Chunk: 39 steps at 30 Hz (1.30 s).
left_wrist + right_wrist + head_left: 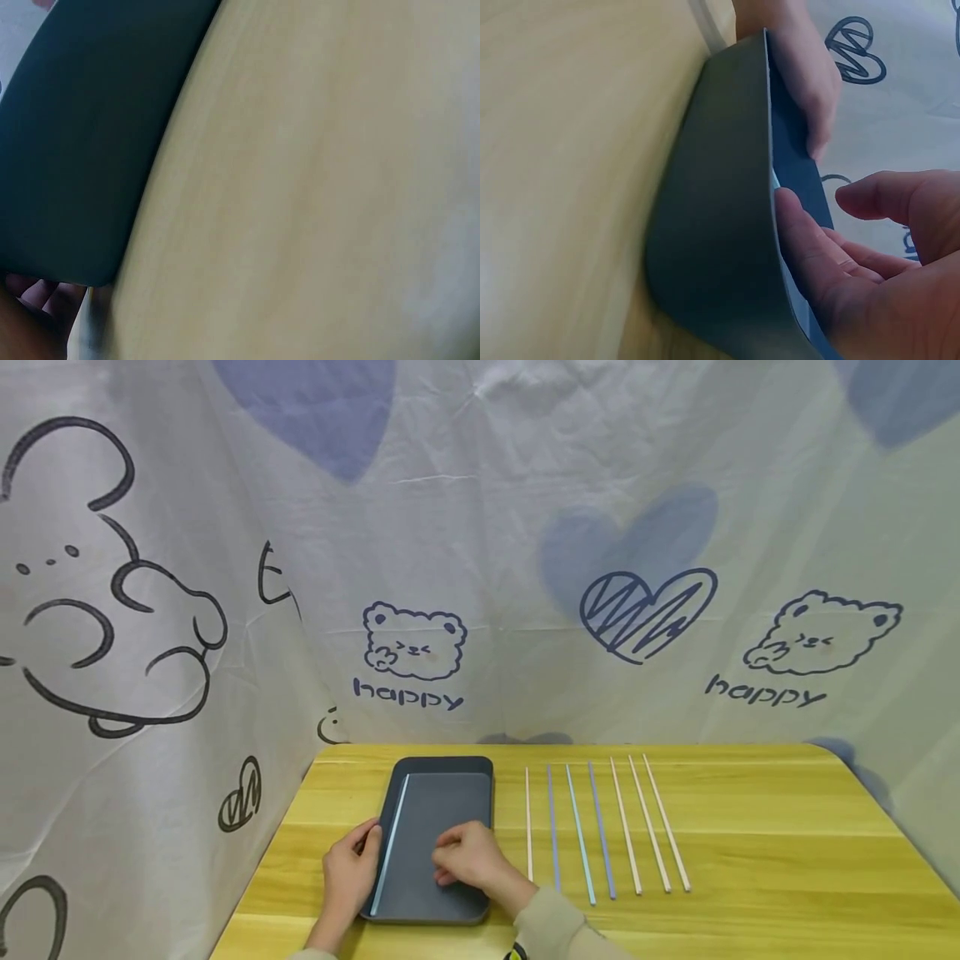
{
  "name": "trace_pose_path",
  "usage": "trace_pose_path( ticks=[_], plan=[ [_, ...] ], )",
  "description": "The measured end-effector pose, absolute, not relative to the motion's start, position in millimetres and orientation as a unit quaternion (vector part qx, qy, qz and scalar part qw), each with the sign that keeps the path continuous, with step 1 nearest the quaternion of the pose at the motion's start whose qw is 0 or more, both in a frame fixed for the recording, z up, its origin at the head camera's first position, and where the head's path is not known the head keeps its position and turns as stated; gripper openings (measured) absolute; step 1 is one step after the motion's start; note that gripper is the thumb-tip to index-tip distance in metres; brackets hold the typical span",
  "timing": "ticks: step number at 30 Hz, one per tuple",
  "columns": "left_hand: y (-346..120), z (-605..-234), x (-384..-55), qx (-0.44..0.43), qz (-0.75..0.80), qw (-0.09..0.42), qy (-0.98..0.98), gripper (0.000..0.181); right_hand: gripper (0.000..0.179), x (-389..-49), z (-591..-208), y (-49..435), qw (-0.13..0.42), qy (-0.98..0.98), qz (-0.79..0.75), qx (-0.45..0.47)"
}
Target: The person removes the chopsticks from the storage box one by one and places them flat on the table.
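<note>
A dark grey tray (450, 797) lies on the wooden table, its outer wall (712, 195) close up in the right wrist view. One light blue stick (390, 847) lies lengthwise inside it, beside the left wall. My left hand (349, 870) grips the tray's left rim near the front. Over the front right part of the tray is my right hand (474, 858), fingers loosely bent and holding nothing; its thumb (874, 196) stands apart from the fingers in the right wrist view. Left fingers (56, 296) show at the tray's edge in the left wrist view.
Right of the tray several thin sticks lie in a row: a pale one (528, 822), a purple one (553, 827), a light blue one (580, 835), another purple one (602, 831) and pale ones (647, 822) farther right. A printed cloth (517, 693) hangs behind the table.
</note>
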<state>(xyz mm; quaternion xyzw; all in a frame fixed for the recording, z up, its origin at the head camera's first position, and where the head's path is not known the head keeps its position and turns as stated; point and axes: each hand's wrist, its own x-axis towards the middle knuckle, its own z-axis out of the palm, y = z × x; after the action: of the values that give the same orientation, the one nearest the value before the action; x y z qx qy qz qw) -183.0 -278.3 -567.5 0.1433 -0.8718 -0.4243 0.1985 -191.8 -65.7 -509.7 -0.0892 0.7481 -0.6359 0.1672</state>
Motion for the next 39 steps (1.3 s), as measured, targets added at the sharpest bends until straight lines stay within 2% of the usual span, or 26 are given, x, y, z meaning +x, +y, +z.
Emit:
trace_pose_path(
  ticks=[19, 34, 39],
  plan=[
    [-279.1, -566.6, -182.4, 0.14, -0.429, 0.201, -0.87, 0.028, 0.025, -188.2, -520.9, -97.2, 0.216, 0.717, -0.663, -0.009],
    [-278.1, -565.4, -182.4, 0.138, -0.425, 0.214, -0.868, 0.025, 0.026, -186.9, -521.0, -110.0, 0.225, 0.718, -0.659, -0.012],
    [-278.7, -566.0, -183.4, 0.138, -0.43, 0.211, -0.867, 0.026, 0.02, -186.3, -524.3, -115.5, 0.235, 0.708, -0.666, -0.013]
  ],
)
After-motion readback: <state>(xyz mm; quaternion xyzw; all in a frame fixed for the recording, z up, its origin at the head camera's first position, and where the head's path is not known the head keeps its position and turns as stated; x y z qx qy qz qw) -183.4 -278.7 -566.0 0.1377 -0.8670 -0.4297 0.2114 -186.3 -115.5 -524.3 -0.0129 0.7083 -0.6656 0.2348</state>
